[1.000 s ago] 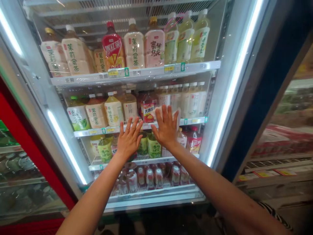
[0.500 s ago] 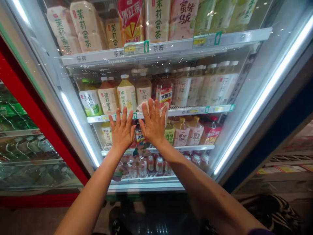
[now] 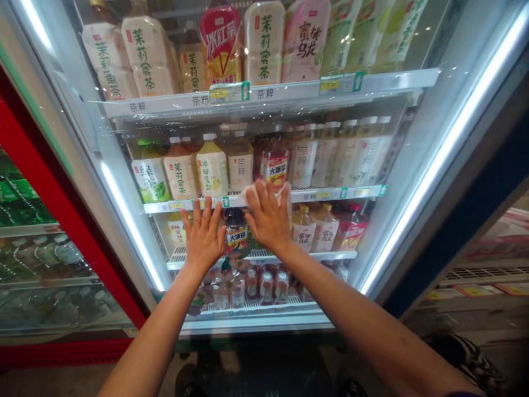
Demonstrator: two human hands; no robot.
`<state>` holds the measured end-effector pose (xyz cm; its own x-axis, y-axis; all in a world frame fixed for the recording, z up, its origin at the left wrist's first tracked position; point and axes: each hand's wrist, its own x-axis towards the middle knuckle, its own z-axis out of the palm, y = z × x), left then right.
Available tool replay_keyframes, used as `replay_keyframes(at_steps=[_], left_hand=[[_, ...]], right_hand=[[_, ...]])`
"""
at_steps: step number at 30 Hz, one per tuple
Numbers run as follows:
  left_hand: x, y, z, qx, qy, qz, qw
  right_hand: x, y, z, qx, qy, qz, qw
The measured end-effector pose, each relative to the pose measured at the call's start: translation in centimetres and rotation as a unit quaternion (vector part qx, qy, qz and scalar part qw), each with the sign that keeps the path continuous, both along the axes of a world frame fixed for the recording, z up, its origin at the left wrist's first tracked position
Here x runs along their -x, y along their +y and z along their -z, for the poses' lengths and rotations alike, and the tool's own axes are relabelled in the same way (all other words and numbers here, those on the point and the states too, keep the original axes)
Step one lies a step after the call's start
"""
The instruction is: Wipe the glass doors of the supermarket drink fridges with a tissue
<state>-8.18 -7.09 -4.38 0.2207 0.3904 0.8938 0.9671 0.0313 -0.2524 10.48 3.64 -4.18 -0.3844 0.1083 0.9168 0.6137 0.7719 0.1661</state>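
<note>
My left hand (image 3: 204, 234) lies flat with spread fingers against the glass door (image 3: 161, 122) of a lit drinks cooler, just below the middle shelf's edge. To its right, my right hand (image 3: 269, 220) presses a thin white cloth (image 3: 285, 191) to the glass. Most of the cloth is hidden under the fingers; its pale edges show on both sides. Behind the glass, a dark tea bottle with a red label (image 3: 276, 165) stands just above the right hand. Another dark bottle (image 3: 237, 234) shows between the two hands.
Shelves of bottled teas (image 3: 264, 49) fill the cooler behind the glass. A red-framed cooler (image 3: 70, 215) stands at the left. Along the right runs a dark blue frame (image 3: 458, 198), with another rack (image 3: 483, 270) beyond it. Black-and-white striped fabric (image 3: 475, 353) shows at lower right.
My right hand and the cloth have shifted slightly right across the glass relative to the bottles. The left hand stays nearly in place. The view has tilted a little upward.
</note>
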Motion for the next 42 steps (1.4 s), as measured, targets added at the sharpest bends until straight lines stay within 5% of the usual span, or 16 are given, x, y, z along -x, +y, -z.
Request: replay_keyframes(at_steps=[2, 4, 10, 12, 16, 19, 22, 24, 28, 30, 35, 40, 42], left_hand=[[-1.1, 0.4, -0.1, -0.003, 0.007, 0.006, 1.000], [-2.3, 1.0, -0.3, -0.004, 0.014, 0.015, 1.000], [-7.8, 4.4, -1.5, -0.004, 0.034, 0.053, 0.998], [-10.2, 5.7, -1.9, -0.005, 0.045, 0.066, 0.997], [-14.1, 7.3, -2.8, -0.005, 0.074, 0.082, 0.994], [-15.8, 8.1, -3.5, 0.001, 0.102, 0.090, 0.991], [-16.9, 9.1, -3.6, 0.008, 0.112, 0.092, 0.989], [-17.4, 9.8, -3.1, 0.015, 0.111, 0.085, 0.990], [-17.8, 10.6, -2.0, 0.032, 0.125, 0.061, 0.990], [-17.8, 10.7, -1.8, 0.032, 0.131, 0.052, 0.990], [-17.6, 10.6, -1.9, 0.028, 0.132, 0.039, 0.990], [-17.6, 10.4, -1.8, 0.058, 0.125, 0.046, 0.989], [-17.7, 10.1, -2.0, 0.069, 0.130, 0.046, 0.988]], right_hand=[[-2.0, 0.2, 3.1, -0.037, -0.087, -0.026, 0.995], [-4.4, 1.3, 4.2, -0.065, -0.144, -0.038, 0.987], [-10.3, 5.7, -0.3, -0.002, 0.024, 0.072, 0.997], [-11.6, 5.7, 1.5, 0.003, 0.030, 0.079, 0.996], [-15.6, 6.7, 5.9, -0.069, -0.113, 0.013, 0.991], [-19.7, 9.4, 3.4, -0.086, -0.116, 0.014, 0.989], [-22.3, 11.5, 0.3, -0.032, 0.031, 0.077, 0.996], [-22.8, 11.4, 1.3, -0.015, 0.074, 0.088, 0.993], [-23.4, 10.2, 6.0, -0.054, -0.032, 0.045, 0.997], [-24.5, 10.9, 5.6, -0.059, -0.047, 0.042, 0.996], [-26.4, 13.2, 0.2, 0.040, 0.161, 0.127, 0.978], [-22.4, 9.8, 4.8, 0.048, 0.092, 0.104, 0.989], [-20.3, 8.6, 4.9, 0.047, 0.091, 0.095, 0.990]])
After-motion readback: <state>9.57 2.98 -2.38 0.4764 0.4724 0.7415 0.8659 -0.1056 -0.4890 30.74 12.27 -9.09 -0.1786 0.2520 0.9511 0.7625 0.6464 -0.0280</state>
